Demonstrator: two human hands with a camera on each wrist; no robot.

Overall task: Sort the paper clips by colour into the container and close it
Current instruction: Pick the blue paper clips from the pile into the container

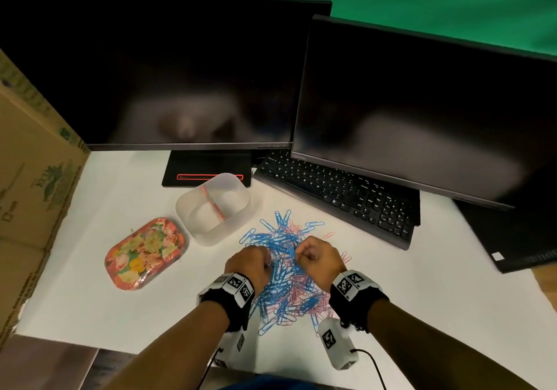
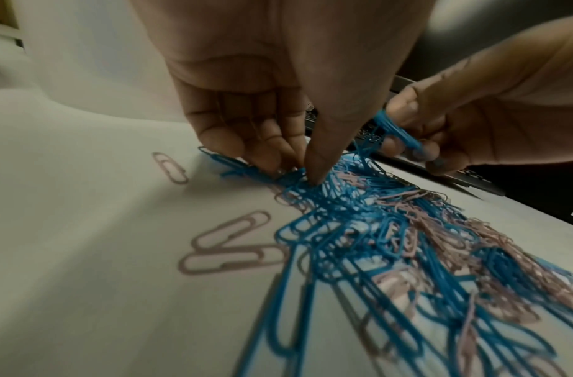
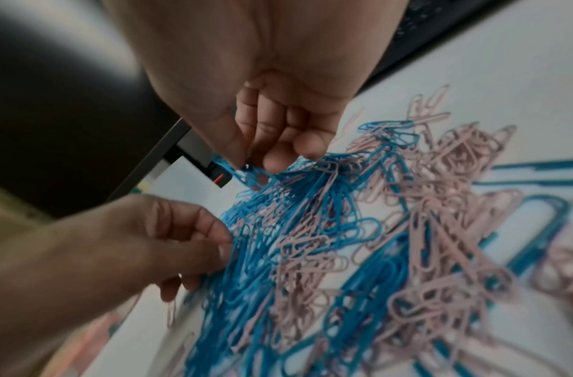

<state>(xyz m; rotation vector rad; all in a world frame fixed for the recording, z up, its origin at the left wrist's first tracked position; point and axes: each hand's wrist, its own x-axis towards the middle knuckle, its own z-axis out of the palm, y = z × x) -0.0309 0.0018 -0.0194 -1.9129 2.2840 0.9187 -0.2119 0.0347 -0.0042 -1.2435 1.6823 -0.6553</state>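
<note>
Beside the bare, divided container (image 1: 213,205), both hands' grips pinch blue paper clips (image 1: 281,240).

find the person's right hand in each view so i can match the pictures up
Head: right hand, right of centre, over the far part of the paper clip pile.
Left wrist: upper right, gripping blue clips.
Right wrist: top centre, pinching blue clips.
Shared landmark: the mixed blue and pink pile.
</note>
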